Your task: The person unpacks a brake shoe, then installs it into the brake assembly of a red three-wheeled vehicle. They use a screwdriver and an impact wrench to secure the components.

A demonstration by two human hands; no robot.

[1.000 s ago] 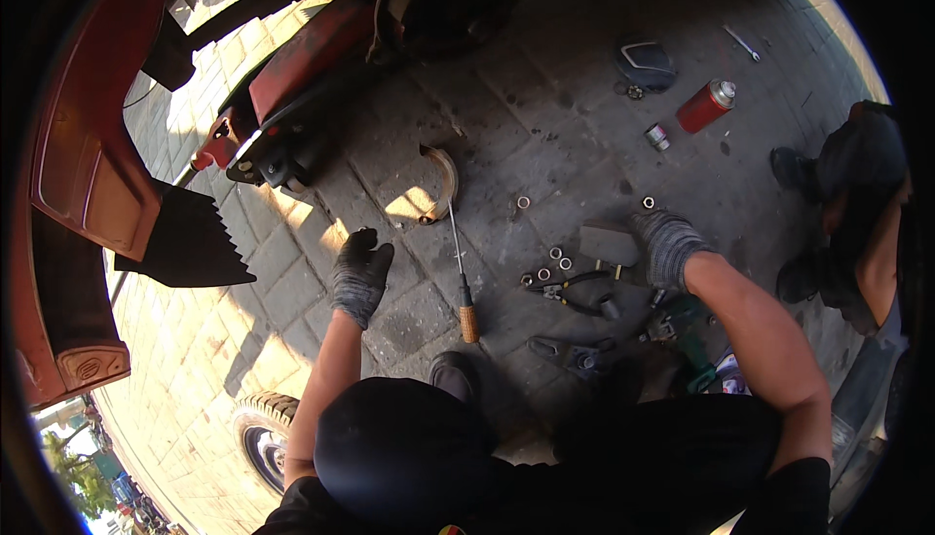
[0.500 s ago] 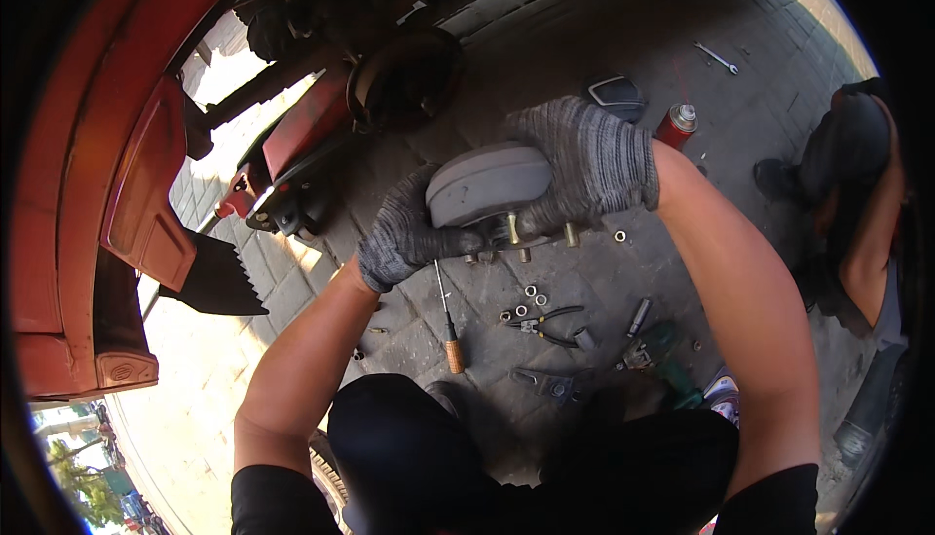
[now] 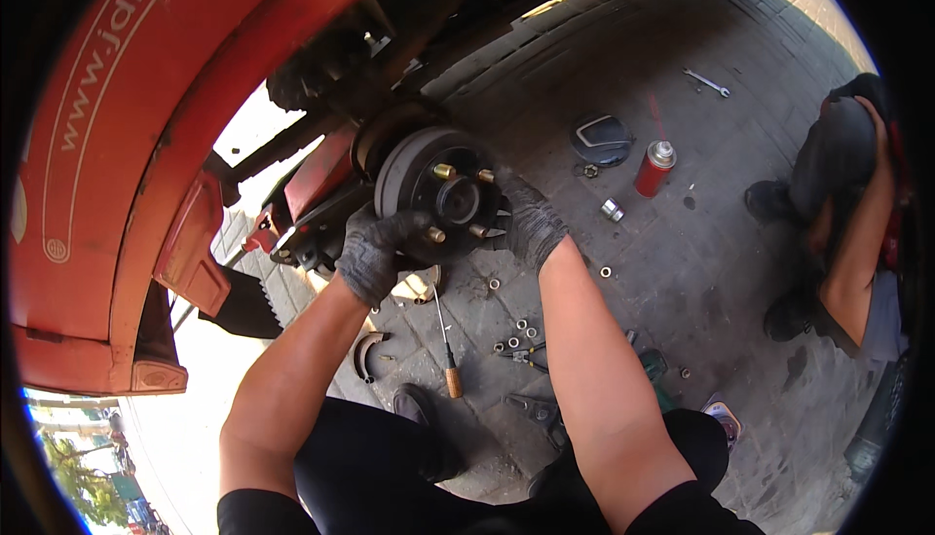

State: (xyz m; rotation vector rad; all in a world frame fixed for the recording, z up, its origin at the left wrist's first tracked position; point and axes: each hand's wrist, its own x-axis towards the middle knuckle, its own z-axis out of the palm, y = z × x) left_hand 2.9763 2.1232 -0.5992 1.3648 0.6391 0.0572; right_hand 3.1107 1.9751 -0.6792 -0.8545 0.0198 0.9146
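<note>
Both my hands, in grey knit gloves, grip a round dark brake drum [image 3: 414, 184] with several brass-coloured wheel studs and a raised centre hub. My left hand [image 3: 372, 255] wraps around its lower left edge, thumb over the front face. On the lower right side, my right hand [image 3: 534, 225] closes around the rim, its fingers partly hidden. The drum's studded face is turned toward me. Directly behind it is a rounded dark wheel-end part [image 3: 373, 141] under the red vehicle; whether the two touch cannot be seen.
Red bodywork [image 3: 146, 194] fills the left. On the paving lie a screwdriver [image 3: 451, 374], a curved brake shoe [image 3: 364, 355], pliers [image 3: 524, 356], a socket [image 3: 612, 210] and a wrench [image 3: 706, 83]. A red spray can [image 3: 654, 170] stands at right; another person [image 3: 842, 165] crouches beyond.
The drum has turned from edge-on to showing its studded face. Both hands have carried it left toward the wheel end. My right hand has shifted from its top to its right side.
</note>
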